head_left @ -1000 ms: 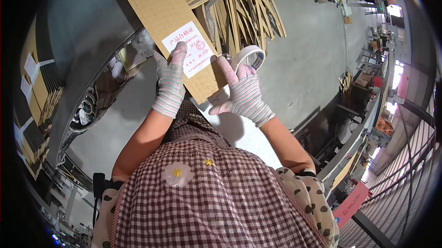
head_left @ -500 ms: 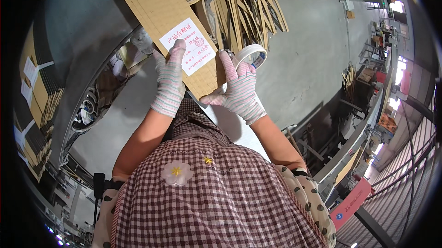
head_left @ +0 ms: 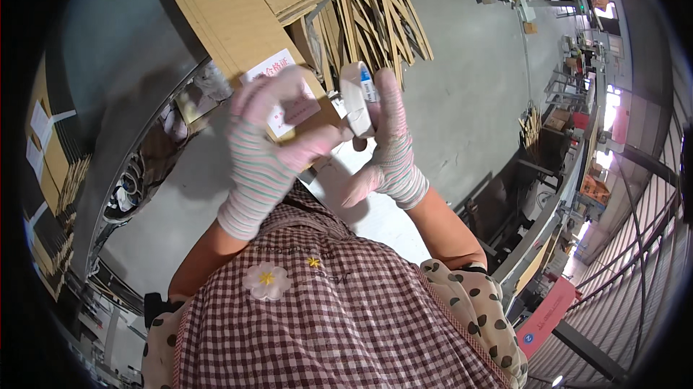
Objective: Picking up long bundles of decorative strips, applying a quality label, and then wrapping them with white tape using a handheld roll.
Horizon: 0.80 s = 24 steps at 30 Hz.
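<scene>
My right hand (head_left: 393,147), in a striped knit glove, holds a roll of white tape (head_left: 355,104) with its fingers, its thumb held apart below. Close by on the left is my left hand (head_left: 267,140), in a matching glove and slightly blurred. Its fingers curve apart from the thumb, whose tip comes up to the roll; whether it touches the tape is unclear. Behind that hand lies a long flat piece of brown cardboard (head_left: 209,13) carrying a white label with red print (head_left: 299,111), partly hidden by the fingers.
More stacked cardboard (head_left: 299,0) with another label lies at the far end. Beyond the roll stand many narrow cardboard strips (head_left: 375,20). To the left, a dark curved table edge (head_left: 155,107) runs past bundled cardboard sheets (head_left: 54,150). Machinery lines the right side.
My left hand has come off the cardboard and moved right toward the tape roll. My right hand has left the cardboard edge, and the roll has turned edge-on and shifted left.
</scene>
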Motion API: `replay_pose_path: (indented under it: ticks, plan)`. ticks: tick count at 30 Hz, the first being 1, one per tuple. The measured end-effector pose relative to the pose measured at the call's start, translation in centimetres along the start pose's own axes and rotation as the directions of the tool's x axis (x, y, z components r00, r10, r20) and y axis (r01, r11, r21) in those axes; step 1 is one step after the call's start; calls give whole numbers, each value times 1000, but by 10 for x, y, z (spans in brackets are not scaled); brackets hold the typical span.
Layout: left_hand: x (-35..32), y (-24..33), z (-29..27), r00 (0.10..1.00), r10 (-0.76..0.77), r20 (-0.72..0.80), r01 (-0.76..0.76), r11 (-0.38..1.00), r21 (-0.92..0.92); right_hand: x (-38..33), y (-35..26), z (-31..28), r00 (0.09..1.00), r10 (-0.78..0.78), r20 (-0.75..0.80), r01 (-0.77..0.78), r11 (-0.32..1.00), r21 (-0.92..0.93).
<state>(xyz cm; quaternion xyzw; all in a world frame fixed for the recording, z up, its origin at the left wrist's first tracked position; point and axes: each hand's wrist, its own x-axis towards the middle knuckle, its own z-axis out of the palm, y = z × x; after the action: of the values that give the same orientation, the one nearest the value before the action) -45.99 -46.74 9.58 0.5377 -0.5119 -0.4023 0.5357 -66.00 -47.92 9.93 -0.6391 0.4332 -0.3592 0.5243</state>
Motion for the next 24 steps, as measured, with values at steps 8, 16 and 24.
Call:
replay_pose_path:
  ticks: [8,16,24]
  plan:
    - [-19,-22,-2,942,335,22,-318,871,375,34,-19,26,920,-295,260,372,865,-336]
    - [-15,-20,-3,973,228,-46,-193,901,389,38,-9,38,938,-277,206,331,892,-308]
    - [-13,-22,-7,888,446,-109,-398,866,302,36,-11,46,943,-290,164,328,891,-313]
